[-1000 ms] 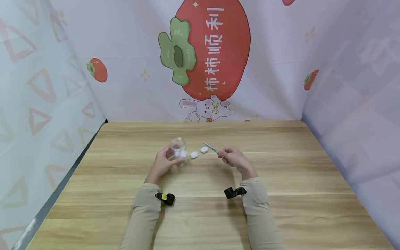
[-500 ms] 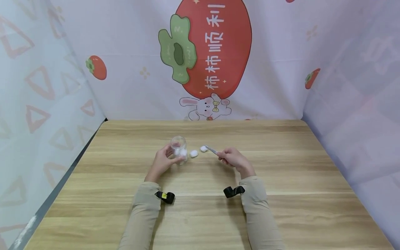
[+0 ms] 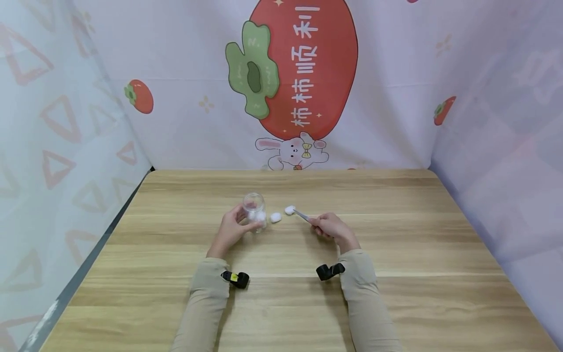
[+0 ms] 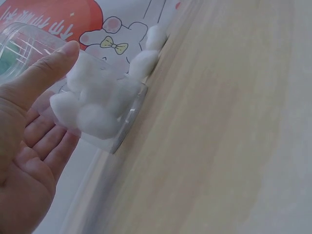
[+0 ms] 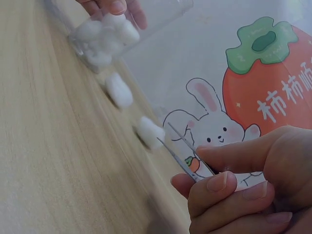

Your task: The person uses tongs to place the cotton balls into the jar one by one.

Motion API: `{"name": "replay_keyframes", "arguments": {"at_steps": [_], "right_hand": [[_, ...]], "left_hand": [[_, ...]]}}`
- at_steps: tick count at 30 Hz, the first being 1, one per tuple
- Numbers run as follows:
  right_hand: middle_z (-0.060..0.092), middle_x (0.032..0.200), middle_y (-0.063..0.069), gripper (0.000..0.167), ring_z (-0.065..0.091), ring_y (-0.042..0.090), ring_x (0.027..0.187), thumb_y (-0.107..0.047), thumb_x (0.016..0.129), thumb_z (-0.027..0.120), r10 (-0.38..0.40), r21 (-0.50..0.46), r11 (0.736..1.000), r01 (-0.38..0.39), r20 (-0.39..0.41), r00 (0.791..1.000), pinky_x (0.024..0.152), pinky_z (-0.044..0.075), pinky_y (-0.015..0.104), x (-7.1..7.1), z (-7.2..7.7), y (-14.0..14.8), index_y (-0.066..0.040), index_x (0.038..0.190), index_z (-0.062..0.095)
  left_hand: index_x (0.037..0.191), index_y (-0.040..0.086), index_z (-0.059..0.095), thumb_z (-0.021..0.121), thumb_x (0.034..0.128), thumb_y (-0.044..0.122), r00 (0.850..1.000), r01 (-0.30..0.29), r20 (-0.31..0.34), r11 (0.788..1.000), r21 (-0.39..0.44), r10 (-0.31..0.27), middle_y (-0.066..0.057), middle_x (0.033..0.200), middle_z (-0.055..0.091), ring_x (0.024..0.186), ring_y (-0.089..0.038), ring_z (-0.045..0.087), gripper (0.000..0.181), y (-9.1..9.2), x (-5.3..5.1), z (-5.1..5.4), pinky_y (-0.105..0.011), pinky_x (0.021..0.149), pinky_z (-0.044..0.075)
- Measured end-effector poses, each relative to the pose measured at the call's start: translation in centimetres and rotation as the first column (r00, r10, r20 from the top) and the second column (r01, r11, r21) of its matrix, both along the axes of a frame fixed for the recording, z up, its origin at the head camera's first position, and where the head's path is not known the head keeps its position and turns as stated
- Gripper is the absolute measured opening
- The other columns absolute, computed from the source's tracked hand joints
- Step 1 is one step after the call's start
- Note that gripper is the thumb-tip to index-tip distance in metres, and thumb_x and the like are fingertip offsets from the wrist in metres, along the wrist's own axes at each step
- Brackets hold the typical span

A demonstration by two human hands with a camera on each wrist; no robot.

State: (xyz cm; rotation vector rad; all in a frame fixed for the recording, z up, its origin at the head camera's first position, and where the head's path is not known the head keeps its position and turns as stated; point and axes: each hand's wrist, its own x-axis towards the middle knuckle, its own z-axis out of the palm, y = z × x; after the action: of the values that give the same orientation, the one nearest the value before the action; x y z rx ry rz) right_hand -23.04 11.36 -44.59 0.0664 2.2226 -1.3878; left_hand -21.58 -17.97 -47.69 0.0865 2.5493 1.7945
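Note:
My left hand [image 3: 232, 229] grips a clear open-topped jar [image 3: 253, 201] that stands upright on the table, thumb on one side and fingers round the other. Several white cotton balls [image 4: 97, 102] fill its lower part. Two more cotton balls lie on the wood to the jar's right: a nearer one [image 3: 275, 217] and a farther one [image 3: 290, 210]. Between thumb and fingers my right hand [image 3: 332, 228] pinches metal tweezers [image 5: 181, 155]. In the right wrist view the tweezer tips are spread, close by the farther cotton ball; whether they touch it I cannot tell.
The wooden table [image 3: 281, 303] extends to a printed cloth backdrop [image 3: 184, 122] at the back, with cloth walls at both sides. A black wrist camera [image 3: 237, 279] is strapped on the left sleeve and another camera [image 3: 330, 272] on the right.
My right hand has brought the tweezers down, so their tips now sit at the farther cotton ball instead of above it. The left hand stays on the jar. The view shifts slightly.

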Motion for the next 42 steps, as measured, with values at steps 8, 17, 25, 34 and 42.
{"name": "replay_keyframes", "arguments": {"at_steps": [8, 17, 25, 34, 42], "right_hand": [[0.044, 0.050, -0.008, 0.033, 0.031, 0.004, 0.043, -0.027, 0.098, 0.053, -0.008, -0.006, 1.000, 0.008, 0.032, 0.999, 0.041, 0.023, 0.016, -0.1, -0.6, -0.2, -0.003, 0.080, 0.063], [0.043, 0.050, -0.009, 0.032, 0.030, 0.003, 0.043, -0.027, 0.099, 0.052, -0.021, -0.006, 1.000, 0.021, 0.035, 0.999, 0.041, 0.022, 0.016, 0.0, -0.8, -0.5, -0.003, 0.080, 0.062], [0.044, 0.050, -0.009, 0.033, 0.031, 0.004, 0.043, -0.028, 0.099, 0.052, -0.028, -0.020, 0.999, 0.028, 0.038, 0.999, 0.041, 0.024, 0.016, -0.1, -1.1, -0.6, -0.004, 0.078, 0.062], [0.043, 0.050, -0.008, 0.033, 0.031, 0.004, 0.043, -0.029, 0.099, 0.052, -0.040, -0.007, 0.999, 0.041, 0.040, 0.998, 0.041, 0.025, 0.016, -0.2, -1.2, -0.7, -0.006, 0.077, 0.061], [0.043, 0.051, -0.008, 0.031, 0.031, 0.004, 0.043, -0.027, 0.099, 0.053, -0.073, -0.021, 0.997, 0.074, 0.053, 0.996, 0.041, 0.025, 0.016, -0.3, -1.3, -1.1, -0.005, 0.079, 0.062]], "left_hand": [[0.140, 0.006, 0.046, 0.085, 0.0716, 0.022, 1.000, 0.004, 0.005, 1.000, 0.024, -0.004, -0.020, 0.144, 0.051, 0.136, -0.034, 0.049, 0.081, 0.2, 0.0, -0.1, -0.043, 0.119, 0.039], [0.137, 0.008, 0.049, 0.084, 0.0727, 0.021, 1.000, 0.011, 0.006, 1.000, 0.019, -0.011, -0.018, 0.143, 0.053, 0.135, -0.033, 0.049, 0.074, 0.3, 0.0, 0.2, -0.043, 0.119, 0.039], [0.139, 0.006, 0.047, 0.084, 0.0730, 0.019, 1.000, 0.001, 0.004, 1.000, 0.020, -0.001, -0.020, 0.144, 0.051, 0.136, -0.034, 0.048, 0.077, 0.2, 0.2, 0.2, -0.043, 0.119, 0.039], [0.138, 0.004, 0.048, 0.083, 0.0739, 0.016, 1.000, 0.006, -0.013, 0.999, 0.031, -0.005, -0.022, 0.142, 0.052, 0.135, -0.035, 0.049, 0.074, 0.2, 0.2, 0.4, -0.043, 0.119, 0.039], [0.138, 0.003, 0.048, 0.083, 0.0737, 0.016, 1.000, 0.006, -0.020, 1.000, 0.030, -0.005, -0.022, 0.140, 0.053, 0.134, -0.034, 0.050, 0.074, 0.1, 0.0, 0.1, -0.041, 0.118, 0.041]]}}
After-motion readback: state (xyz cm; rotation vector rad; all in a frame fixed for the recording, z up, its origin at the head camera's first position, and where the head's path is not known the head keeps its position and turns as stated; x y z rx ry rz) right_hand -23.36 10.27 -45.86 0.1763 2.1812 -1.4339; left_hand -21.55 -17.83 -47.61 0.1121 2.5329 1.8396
